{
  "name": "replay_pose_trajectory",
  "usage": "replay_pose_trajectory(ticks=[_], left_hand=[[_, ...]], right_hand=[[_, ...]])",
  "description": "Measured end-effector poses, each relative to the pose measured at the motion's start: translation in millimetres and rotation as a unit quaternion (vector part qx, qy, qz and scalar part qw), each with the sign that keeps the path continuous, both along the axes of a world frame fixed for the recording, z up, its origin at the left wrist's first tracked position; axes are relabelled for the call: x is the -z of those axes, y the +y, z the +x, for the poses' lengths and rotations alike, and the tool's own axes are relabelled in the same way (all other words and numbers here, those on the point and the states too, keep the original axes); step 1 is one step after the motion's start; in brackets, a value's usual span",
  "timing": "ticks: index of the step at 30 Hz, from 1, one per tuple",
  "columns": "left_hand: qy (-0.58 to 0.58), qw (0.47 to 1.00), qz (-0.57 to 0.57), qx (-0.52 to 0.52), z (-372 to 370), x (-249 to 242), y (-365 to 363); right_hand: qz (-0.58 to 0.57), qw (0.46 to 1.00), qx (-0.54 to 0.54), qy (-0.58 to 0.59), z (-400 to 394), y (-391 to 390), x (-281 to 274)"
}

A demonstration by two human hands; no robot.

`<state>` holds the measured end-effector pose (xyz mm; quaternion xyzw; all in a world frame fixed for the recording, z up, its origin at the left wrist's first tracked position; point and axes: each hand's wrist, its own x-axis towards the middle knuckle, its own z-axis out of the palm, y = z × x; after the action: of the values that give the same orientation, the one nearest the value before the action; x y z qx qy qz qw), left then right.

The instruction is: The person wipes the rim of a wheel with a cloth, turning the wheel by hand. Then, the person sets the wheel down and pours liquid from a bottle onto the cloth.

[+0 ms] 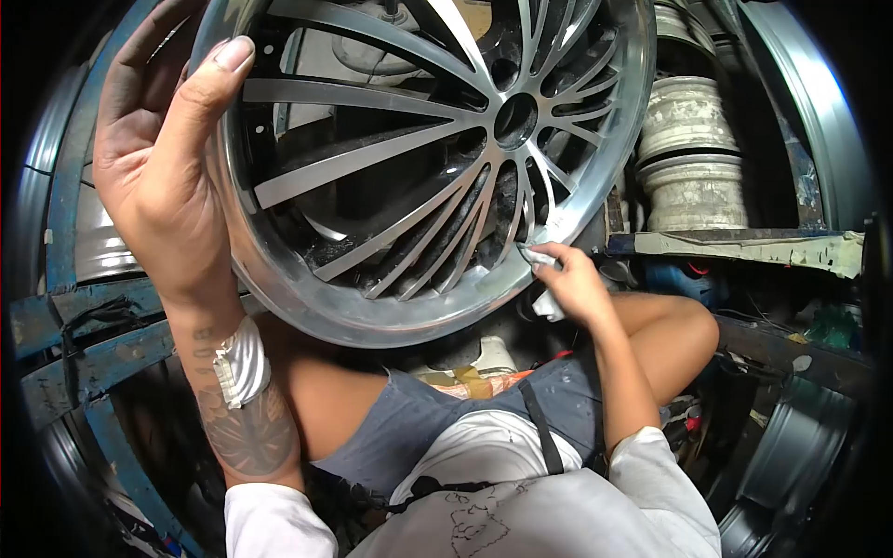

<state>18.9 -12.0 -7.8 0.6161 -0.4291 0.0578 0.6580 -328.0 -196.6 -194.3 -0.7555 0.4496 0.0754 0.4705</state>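
A multi-spoke alloy wheel rim [400,325] with polished silver spokes and dark gaps stands tilted in front of me. My left hand [163,158] grips its upper left edge, the thumb over the outer lip and the fingers behind, partly hidden. At the lower right of the lip, my right hand [575,284] pinches a crumpled white rag [549,306] against the metal near the spoke ends. Whether the rag is cloth or paper is hard to make out. A white band or watch [244,365] wraps my left wrist.
Worn rims [693,191] are stacked on a shelf [744,245] at right. A blue metal frame [79,200] stands at left. More rims [805,437] lie at lower right. My bent legs [651,330] flank the space below the wheel.
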Motion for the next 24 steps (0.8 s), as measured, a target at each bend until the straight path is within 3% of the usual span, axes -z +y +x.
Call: replay_pose_trajectory(ticks=[3,7,8,10,11,12,14,15,16,18,20,22,24], left_hand=[[0.01,1.0,-0.006,-0.001,-3,-1,-3],[0.028,1.0,-0.005,-0.002,-6,0,-1],[0.027,1.0,-0.007,-0.001,-6,1,-2],[0.044,0.999,-0.015,-0.002,-9,-2,-5],[0.051,0.999,-0.019,-0.001,-10,-3,-6],[0.054,0.998,-0.016,0.002,-10,-2,-6],[0.054,0.998,-0.012,0.004,-8,0,-3],[0.056,0.998,-0.003,0.005,-10,-2,-2],[0.057,0.998,-0.001,0.008,-9,-2,-2],[0.063,0.998,0.002,0.02,-3,-1,2],[0.05,0.998,0.018,0.019,-1,2,5],[0.015,0.999,0.001,0.033,-4,2,2],[-0.07,0.996,0.059,0.011,3,6,9]], right_hand=[[-0.085,0.99,-0.108,-0.025,3,22,-4],[0.069,0.997,0.025,-0.013,10,-7,-1],[-0.088,0.992,-0.062,0.072,17,9,-16],[-0.122,0.982,-0.125,0.071,21,28,-19],[-0.092,0.986,-0.137,0.017,14,12,-10],[-0.058,0.992,-0.079,0.077,18,-1,-12],[-0.061,0.992,-0.069,0.083,19,-9,-10],[-0.152,0.971,-0.104,0.154,35,13,-31],[-0.164,0.961,-0.134,0.177,42,27,-39],[-0.15,0.957,-0.175,0.176,46,25,-52],[-0.115,0.97,-0.134,0.167,37,-6,-41],[-0.178,0.961,-0.132,0.167,38,10,-35],[-0.158,0.954,-0.162,0.198,44,23,-42]])
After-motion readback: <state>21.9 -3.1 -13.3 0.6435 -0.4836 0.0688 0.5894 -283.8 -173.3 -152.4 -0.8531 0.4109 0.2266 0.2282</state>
